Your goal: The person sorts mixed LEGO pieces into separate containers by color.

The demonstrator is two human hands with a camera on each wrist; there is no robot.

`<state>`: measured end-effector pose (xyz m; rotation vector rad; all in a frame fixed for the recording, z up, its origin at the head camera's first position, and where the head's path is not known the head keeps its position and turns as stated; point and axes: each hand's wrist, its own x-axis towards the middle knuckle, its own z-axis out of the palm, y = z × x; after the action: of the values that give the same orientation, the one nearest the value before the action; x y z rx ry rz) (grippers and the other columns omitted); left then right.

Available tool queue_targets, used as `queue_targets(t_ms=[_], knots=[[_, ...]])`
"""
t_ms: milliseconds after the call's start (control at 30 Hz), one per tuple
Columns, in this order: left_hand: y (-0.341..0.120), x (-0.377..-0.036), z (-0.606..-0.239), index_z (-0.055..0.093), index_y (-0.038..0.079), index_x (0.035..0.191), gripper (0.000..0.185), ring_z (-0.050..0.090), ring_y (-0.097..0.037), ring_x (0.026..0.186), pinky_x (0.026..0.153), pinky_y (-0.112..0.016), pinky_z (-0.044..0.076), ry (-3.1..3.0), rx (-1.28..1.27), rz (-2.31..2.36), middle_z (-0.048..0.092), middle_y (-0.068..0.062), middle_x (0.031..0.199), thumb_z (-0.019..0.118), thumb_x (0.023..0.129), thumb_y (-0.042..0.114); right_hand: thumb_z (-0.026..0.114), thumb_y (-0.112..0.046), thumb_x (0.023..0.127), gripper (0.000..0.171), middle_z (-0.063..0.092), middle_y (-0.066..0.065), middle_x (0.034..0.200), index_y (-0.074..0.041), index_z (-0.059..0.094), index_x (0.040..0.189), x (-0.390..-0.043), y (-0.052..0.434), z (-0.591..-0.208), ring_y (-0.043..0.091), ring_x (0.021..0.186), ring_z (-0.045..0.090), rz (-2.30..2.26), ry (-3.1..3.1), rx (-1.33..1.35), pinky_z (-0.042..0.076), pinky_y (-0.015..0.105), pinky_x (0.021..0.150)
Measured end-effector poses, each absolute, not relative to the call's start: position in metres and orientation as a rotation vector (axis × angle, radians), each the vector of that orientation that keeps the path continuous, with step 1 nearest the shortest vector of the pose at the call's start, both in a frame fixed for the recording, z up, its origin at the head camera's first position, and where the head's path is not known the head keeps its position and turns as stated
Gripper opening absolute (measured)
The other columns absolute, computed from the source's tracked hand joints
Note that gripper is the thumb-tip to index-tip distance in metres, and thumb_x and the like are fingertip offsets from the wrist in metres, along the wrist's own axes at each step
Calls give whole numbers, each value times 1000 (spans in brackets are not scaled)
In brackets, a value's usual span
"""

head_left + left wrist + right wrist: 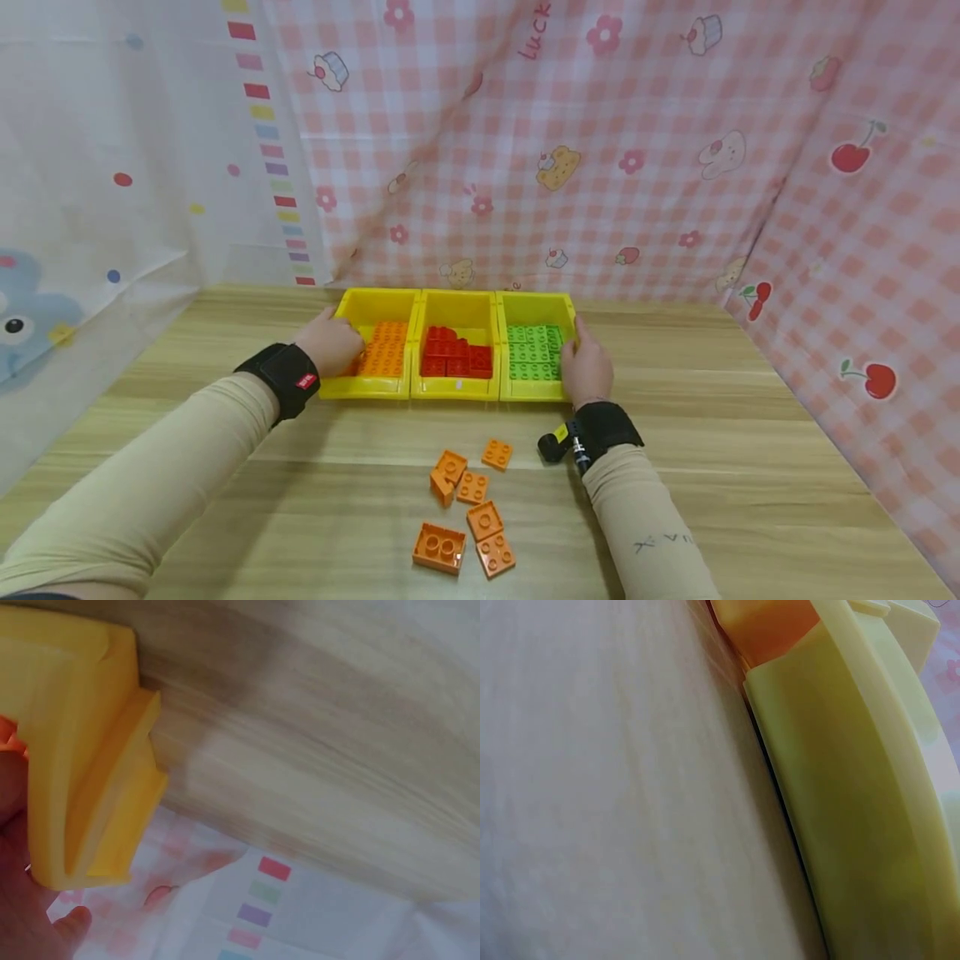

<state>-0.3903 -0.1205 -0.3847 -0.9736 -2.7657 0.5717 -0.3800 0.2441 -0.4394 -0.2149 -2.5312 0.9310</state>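
Note:
Three yellow bins stand joined in a row. The left bin [371,387] holds orange bricks [386,348], the middle bin [457,388] red bricks [447,354], the right bin [534,392] green bricks [534,352]. My left hand [330,343] grips the left bin's outer side wall, its fingers reaching over the rim beside the orange bricks. In the left wrist view, that wall [52,750] lies between the fingers. My right hand [587,365] holds the right bin's outer side; its fingertips are partly hidden. Only the yellow bin wall [840,772] shows in the right wrist view, without the hand.
Several loose orange bricks lie on the wooden table [337,508] in front of the bins, among them a larger brick [439,548] and a small square one [497,454]. Behind the bins hangs a pink checked cloth [510,167], with more cloth at both sides.

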Motion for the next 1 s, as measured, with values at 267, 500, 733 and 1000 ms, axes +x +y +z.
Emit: queue_targets(t_ms=[267, 500, 733, 1000], knots=[[-126, -387, -387, 63, 7, 100, 16, 61, -33, 90, 93, -59, 34, -2754, -988, 486, 67, -12, 86, 62, 84, 7, 46, -13, 95, 48, 55, 18, 127, -10, 38, 143, -380, 244, -438, 27, 75, 53, 941, -2533, -219, 43, 39, 71], [-129, -363, -382, 65, 4, 101, 20, 61, -33, 91, 92, -59, 36, -2626, -1024, 339, 66, -13, 96, 67, 81, 1, 46, -13, 95, 48, 55, 18, 127, -9, 38, 143, -379, 244, -438, 27, 73, 52, 947, -2536, -217, 42, 38, 70], [-113, -305, -381, 66, 6, 90, 15, 59, -23, 80, 78, -41, 47, -2353, -1206, 119, 62, -5, 86, 72, 76, 10, 46, -14, 95, 48, 57, 19, 123, -9, 39, 142, -378, 241, -437, 27, 69, 51, 933, -2535, -204, 41, 38, 66], [-71, -233, -386, 65, 16, 108, 26, 58, -12, 93, 85, -31, 47, -2477, -1562, 91, 64, 4, 103, 66, 85, 29, 45, -15, 95, 48, 58, 20, 121, -10, 39, 143, -379, 243, -440, 27, 66, 50, 931, -2527, -199, 41, 38, 65]])
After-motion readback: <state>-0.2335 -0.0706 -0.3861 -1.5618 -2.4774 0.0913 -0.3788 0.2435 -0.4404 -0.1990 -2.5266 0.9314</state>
